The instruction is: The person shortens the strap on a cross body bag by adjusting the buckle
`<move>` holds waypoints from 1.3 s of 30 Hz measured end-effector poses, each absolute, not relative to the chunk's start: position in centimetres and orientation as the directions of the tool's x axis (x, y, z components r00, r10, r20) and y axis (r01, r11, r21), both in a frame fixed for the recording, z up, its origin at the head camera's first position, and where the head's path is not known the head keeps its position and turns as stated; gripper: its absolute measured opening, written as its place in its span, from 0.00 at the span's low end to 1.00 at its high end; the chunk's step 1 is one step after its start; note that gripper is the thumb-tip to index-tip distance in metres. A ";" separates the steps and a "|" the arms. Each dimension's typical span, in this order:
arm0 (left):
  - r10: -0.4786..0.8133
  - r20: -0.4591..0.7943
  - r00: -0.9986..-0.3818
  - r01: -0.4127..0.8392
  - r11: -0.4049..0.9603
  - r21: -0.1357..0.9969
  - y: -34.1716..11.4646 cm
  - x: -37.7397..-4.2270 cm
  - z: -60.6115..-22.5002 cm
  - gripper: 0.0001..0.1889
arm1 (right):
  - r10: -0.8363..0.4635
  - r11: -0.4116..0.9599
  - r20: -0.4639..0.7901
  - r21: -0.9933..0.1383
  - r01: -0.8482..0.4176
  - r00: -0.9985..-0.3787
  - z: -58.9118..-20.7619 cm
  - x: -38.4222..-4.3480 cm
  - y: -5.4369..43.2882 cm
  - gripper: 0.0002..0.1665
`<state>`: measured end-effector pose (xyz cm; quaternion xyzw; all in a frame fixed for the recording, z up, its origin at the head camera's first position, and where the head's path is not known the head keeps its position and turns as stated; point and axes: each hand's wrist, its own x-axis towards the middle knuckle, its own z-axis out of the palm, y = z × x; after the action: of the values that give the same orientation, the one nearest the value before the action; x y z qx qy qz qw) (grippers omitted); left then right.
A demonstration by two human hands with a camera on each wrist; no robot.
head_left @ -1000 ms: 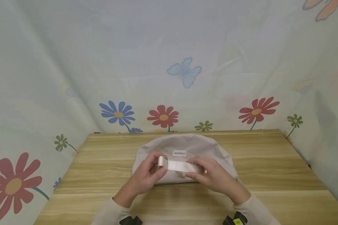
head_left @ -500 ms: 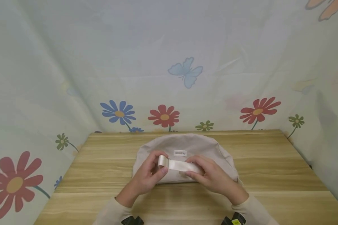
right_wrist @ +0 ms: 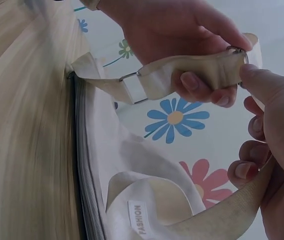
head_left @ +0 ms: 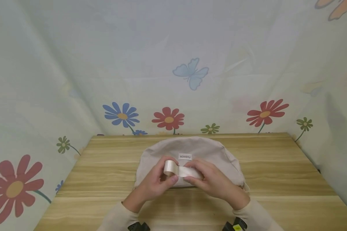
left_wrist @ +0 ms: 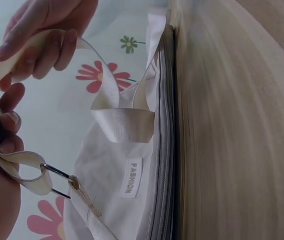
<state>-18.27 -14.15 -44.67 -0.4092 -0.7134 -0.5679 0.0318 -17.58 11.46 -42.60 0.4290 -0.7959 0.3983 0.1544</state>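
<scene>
A pale beige fabric bag with a "FASHION" label lies on the table. Its webbing strap runs between both hands, raised over the bag. My left hand holds the strap where it bends into a loop. In the right wrist view, a metal slider buckle sits on the strap at the left fingertips. My right hand pinches the flat strap, its thumb right at that buckle. Between the left hand and the bag, a metal ring joins the strap to a short tab.
The wood-grain table extends around the bag. A dark zipper runs along the bag's edge nearest the person. Behind the table hangs a pale curtain printed with flowers and a butterfly. Slack strap hangs in folds before the bag.
Both hands have drawn closer together. The stretch of strap between them looks shorter, and the loop at the left fingers looks bigger. The bag stays in place.
</scene>
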 end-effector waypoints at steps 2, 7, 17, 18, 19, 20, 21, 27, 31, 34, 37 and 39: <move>0.549 0.511 -0.662 0.621 0.019 0.784 -14.1 -18.3 -44.8 0.19 | -0.563 0.323 0.590 -0.487 -0.811 -0.578 -42.4 -17.5 11.2 0.16; 0.549 0.505 -0.666 0.614 0.019 0.789 -14.1 -18.2 -44.8 0.18 | -0.570 0.357 0.596 -0.440 -0.824 -0.565 -42.3 -17.5 11.0 0.17; 0.480 0.587 -0.652 0.707 0.104 0.700 -15.0 -18.2 -44.2 0.19 | -0.546 0.435 0.570 -0.432 -0.790 -0.613 -42.3 -17.5 12.8 0.24; 0.480 0.600 -0.640 0.718 0.097 0.689 -15.1 -18.2 -44.2 0.20 | -0.546 0.432 0.572 -0.434 -0.791 -0.612 -42.4 -17.5 13.0 0.23; 0.480 0.609 -0.631 0.726 0.088 0.682 -15.1 -18.3 -44.2 0.20 | -0.548 0.426 0.574 -0.435 -0.793 -0.609 -42.4 -17.6 13.1 0.22; 0.482 0.616 -0.624 0.730 0.077 0.679 -15.1 -18.3 -44.2 0.21 | -0.550 0.418 0.577 -0.436 -0.797 -0.604 -42.5 -17.6 13.2 0.22; 0.484 0.621 -0.616 0.734 0.068 0.676 -15.1 -18.3 -44.2 0.21 | -0.553 0.407 0.580 -0.438 -0.802 -0.598 -42.5 -17.7 13.2 0.21; 0.495 0.603 -0.625 0.708 0.035 0.705 -15.0 -18.3 -44.4 0.23 | -0.559 0.373 0.601 -0.433 -0.820 -0.572 -42.8 -17.8 13.2 0.18; 0.526 0.551 -0.648 0.662 0.029 0.749 -15.0 -18.2 -44.5 0.25 | -0.559 0.369 0.592 -0.449 -0.813 -0.581 -42.9 -17.8 13.0 0.18; 0.553 0.543 -0.632 0.664 0.024 0.748 -15.0 -18.3 -44.6 0.26 | -0.560 0.361 0.581 -0.470 -0.806 -0.590 -42.9 -17.6 12.9 0.18; 0.569 0.554 -0.607 0.680 0.011 0.733 -15.0 -18.5 -44.7 0.25 | -0.563 0.345 0.576 -0.488 -0.802 -0.592 -42.8 -17.5 12.8 0.18; 0.570 0.552 -0.609 0.679 0.014 0.734 -15.0 -18.6 -44.8 0.25 | -0.565 0.335 0.578 -0.492 -0.804 -0.589 -42.9 -17.5 12.7 0.18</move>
<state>-18.56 -15.01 -44.80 -0.4394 -0.7104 -0.5475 0.0501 -17.50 12.70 -42.86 0.4267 -0.8023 0.3882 0.1535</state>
